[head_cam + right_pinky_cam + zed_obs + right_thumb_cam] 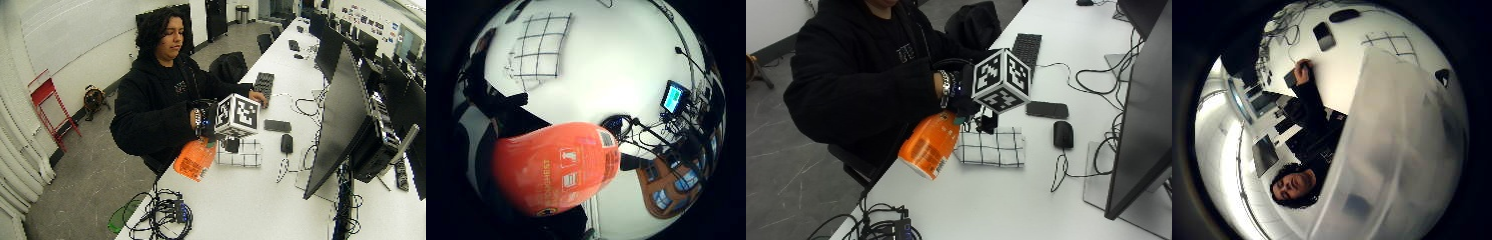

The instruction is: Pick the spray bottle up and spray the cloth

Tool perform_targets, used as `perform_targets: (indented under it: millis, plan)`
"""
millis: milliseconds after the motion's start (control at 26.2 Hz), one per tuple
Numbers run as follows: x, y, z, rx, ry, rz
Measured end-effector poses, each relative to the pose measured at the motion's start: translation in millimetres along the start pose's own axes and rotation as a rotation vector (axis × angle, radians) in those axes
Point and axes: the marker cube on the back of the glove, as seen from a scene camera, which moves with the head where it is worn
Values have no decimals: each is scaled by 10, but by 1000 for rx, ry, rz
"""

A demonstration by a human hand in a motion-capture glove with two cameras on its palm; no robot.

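Observation:
An orange spray bottle [929, 150] hangs tilted over the table's near edge, its base pointing away from the cloth. My gloved right hand [963, 104] grips the bottle's top end. In the little finger side palm view the orange body [556, 167] fills the lower part. Its translucent white upper part [1397, 150] fills much of the thumb side palm view. The cloth [992, 147], white with a black grid, lies flat on the white table right beside the bottle's top, below my hand. The same cloth [538, 47] shows on the table in the palm view.
A black phone [1047, 109] and a black mouse [1063, 134] lie just beyond the cloth. A keyboard [1027, 49] sits further along, with the bare hand [258, 96] on it. A large monitor [1139, 125] stands at the right. Cables [886, 227] bunch at the near corner.

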Motion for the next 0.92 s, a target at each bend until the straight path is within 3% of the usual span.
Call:
perform_targets:
  millis: [344, 916]
  plan:
    - [-150, -486, 609, -356, 345, 253]
    - [19, -888, 1155, -544, 480, 340]
